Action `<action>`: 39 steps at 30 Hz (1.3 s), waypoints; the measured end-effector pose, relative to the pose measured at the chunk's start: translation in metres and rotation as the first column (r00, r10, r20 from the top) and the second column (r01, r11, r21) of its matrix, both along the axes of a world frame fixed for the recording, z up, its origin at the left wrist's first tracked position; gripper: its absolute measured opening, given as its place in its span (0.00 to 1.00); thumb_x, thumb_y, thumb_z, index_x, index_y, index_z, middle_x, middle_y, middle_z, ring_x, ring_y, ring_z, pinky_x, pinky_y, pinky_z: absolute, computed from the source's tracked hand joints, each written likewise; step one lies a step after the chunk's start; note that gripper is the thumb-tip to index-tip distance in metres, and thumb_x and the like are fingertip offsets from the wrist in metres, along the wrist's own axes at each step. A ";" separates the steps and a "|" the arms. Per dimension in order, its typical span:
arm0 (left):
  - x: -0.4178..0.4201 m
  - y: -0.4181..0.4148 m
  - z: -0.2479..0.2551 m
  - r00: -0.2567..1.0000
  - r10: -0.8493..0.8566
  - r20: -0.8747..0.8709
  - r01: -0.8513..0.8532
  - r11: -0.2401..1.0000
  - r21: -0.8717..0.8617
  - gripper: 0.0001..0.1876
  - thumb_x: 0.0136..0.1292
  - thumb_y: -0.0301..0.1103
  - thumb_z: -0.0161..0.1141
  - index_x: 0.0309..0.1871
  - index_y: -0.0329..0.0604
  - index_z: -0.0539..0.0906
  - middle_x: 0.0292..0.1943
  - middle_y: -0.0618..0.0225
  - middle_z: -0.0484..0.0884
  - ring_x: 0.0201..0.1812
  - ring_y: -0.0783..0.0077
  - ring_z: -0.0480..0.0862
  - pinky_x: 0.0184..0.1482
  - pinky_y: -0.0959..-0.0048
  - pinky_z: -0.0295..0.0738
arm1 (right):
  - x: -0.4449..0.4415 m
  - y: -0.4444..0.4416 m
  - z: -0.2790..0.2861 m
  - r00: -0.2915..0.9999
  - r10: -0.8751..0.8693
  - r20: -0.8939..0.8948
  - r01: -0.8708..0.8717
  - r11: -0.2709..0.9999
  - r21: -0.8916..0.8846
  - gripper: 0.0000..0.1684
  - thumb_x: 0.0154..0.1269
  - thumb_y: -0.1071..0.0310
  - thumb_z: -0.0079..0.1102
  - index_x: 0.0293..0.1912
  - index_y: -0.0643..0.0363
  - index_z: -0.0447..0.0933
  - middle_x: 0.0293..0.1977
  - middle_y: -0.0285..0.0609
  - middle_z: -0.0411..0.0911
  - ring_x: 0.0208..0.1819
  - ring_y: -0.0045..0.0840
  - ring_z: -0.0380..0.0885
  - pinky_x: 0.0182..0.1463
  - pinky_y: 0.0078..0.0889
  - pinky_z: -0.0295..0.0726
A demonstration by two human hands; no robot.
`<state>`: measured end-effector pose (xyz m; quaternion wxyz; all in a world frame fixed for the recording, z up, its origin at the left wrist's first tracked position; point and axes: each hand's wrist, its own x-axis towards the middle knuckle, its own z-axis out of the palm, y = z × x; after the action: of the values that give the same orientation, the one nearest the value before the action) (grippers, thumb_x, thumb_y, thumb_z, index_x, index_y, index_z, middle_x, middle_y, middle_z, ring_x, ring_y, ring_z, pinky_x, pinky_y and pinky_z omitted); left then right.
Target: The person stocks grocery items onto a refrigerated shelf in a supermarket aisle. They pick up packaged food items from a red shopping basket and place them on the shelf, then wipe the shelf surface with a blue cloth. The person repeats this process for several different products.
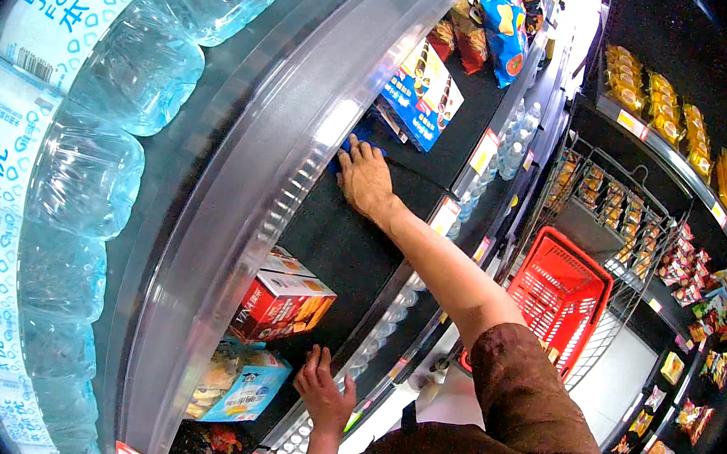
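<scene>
My right hand (367,178) reaches deep onto a dark shelf (349,239), palm down, its fingers pressed over what looks like a crumpled blue cloth (335,166). Most of the cloth is hidden beneath the hand. Just beyond those fingers, a blue-and-white snack box (423,95) lies tilted on other flat packs. My left hand (327,384) is at the shelf's front edge with its fingers apart and nothing in it. Close by are a red carton (284,305) and a light-blue snack box (249,390).
Large water bottles (89,174) line the upper shelf, behind a clear-edged lip (231,168). Snack bags (504,30) sit at the shelf's far right. Behind me stand a wire cart (624,318) with a red basket (553,298) and another rack (667,144) of packaged food.
</scene>
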<state>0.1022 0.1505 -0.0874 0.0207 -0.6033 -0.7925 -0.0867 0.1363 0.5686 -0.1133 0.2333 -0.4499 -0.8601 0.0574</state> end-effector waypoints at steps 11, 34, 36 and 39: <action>-0.002 -0.003 0.005 1.000 -0.017 -0.022 0.017 1.000 0.015 0.43 0.56 0.35 0.71 0.76 0.42 0.64 0.75 0.52 0.67 0.71 0.44 0.69 0.70 0.43 0.61 | -0.021 0.001 0.010 0.979 -0.185 0.086 0.191 0.979 -0.068 0.37 0.74 0.47 0.54 0.73 0.61 0.68 0.76 0.61 0.60 0.79 0.53 0.56 0.81 0.59 0.52; -0.002 -0.001 0.002 0.998 -0.058 0.016 0.057 0.996 0.066 0.43 0.55 0.33 0.73 0.76 0.40 0.67 0.76 0.55 0.67 0.73 0.48 0.68 0.73 0.47 0.58 | 0.170 -0.155 0.059 0.368 -0.417 -0.831 -0.600 0.577 -0.554 0.25 0.70 0.59 0.64 0.62 0.59 0.77 0.51 0.43 0.84 0.55 0.31 0.83 0.56 0.40 0.81; -0.005 -0.007 0.000 1.000 -0.028 0.012 0.027 0.998 0.060 0.43 0.56 0.32 0.72 0.76 0.41 0.66 0.76 0.56 0.67 0.74 0.49 0.67 0.74 0.47 0.58 | 0.206 -0.204 0.107 0.156 -0.668 -0.727 -0.693 0.450 -0.562 0.40 0.71 0.49 0.68 0.72 0.62 0.68 0.62 0.45 0.79 0.57 0.29 0.82 0.62 0.37 0.82; 0.003 0.000 0.006 0.999 -0.037 0.020 0.037 0.999 0.020 0.43 0.57 0.32 0.72 0.77 0.41 0.65 0.77 0.56 0.66 0.76 0.50 0.66 0.75 0.48 0.56 | 0.272 -0.236 0.053 0.159 -0.658 -0.736 -0.709 0.443 -0.549 0.40 0.70 0.52 0.70 0.73 0.61 0.67 0.60 0.45 0.80 0.57 0.26 0.83 0.62 0.34 0.83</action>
<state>0.1056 0.1501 -0.0812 0.0171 -0.6168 -0.7804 -0.1009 0.4081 0.3331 -0.0603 0.4467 -0.3128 -0.3015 0.7821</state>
